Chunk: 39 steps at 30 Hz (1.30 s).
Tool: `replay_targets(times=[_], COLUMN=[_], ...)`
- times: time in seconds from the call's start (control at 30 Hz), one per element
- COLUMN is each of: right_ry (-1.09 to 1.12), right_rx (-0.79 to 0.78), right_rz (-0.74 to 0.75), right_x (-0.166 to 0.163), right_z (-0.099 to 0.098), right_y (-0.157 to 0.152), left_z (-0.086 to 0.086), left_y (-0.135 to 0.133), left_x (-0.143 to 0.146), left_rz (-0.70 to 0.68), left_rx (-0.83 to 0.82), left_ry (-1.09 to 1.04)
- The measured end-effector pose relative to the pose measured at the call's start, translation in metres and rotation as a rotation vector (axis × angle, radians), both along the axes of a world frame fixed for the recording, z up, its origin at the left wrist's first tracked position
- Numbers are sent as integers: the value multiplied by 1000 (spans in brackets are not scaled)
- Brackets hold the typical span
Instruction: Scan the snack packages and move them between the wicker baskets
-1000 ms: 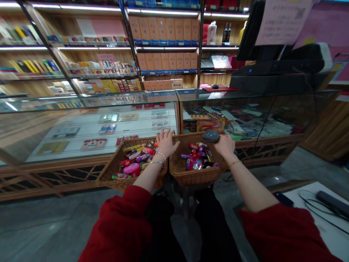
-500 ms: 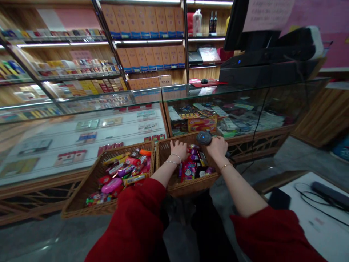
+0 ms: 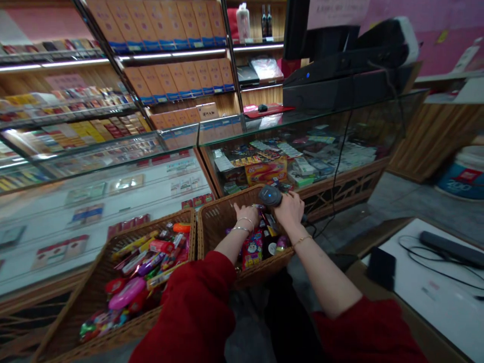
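Right hand (image 3: pixel 290 210) clamped on black handheld barcode scanner (image 3: pixel 269 194), held over far rim of brown wicker basket (image 3: pixel 216 222). Left hand (image 3: pixel 245 214) down among colourful snack packets (image 3: pixel 252 248) in same basket, fingers curled. Can't tell if it grips anything. Second wicker basket (image 3: pixel 106 335) just beside it, to the left. Glass display counter (image 3: pixel 302 118) behind.

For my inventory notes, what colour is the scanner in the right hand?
Dark grey with a small blue light; the scanner shows best in the head view.

Two wicker baskets (image 3: pixel 217 222) (image 3: pixel 124 330), one scanner (image 3: pixel 269 194), two hands (image 3: pixel 245 212) (image 3: pixel 290 209), three bracelets (image 3: pixel 242 224)
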State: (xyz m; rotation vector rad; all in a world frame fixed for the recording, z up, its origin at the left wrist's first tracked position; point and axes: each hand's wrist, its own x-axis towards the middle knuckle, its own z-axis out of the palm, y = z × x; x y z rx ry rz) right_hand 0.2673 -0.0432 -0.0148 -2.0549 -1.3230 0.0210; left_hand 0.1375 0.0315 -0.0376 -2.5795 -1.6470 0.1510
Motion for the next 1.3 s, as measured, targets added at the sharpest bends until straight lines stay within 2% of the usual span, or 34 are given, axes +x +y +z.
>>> replay_targets(times=[0.27, 0.5, 0.63, 0.8, 0.9, 1.07, 1.3], right_ry=[15, 9, -8, -17, -31, -57, -182], right_rx=[4, 27, 36, 25, 18, -8, -9], right_rz=[-9, -10, -5, 10, 24, 87, 306], right_x=[2, 3, 2, 2, 1, -6, -38], right_z=[-4, -9, -9, -9, -7, 5, 29], right_y=[2, 4, 4, 4, 2, 1, -2], left_z=[16, 7, 12, 34, 47, 55, 45], left_y=[10, 3, 0, -6, -14, -27, -30], left_x=[-30, -39, -41, -62, -81, -111, -133], left_rz=[21, 38, 7, -107, -128, -53, 83], left_rx=[-148, -171, -85, 157, 273, 401, 501], left_ry=[93, 102, 86, 20, -76, -195, -269])
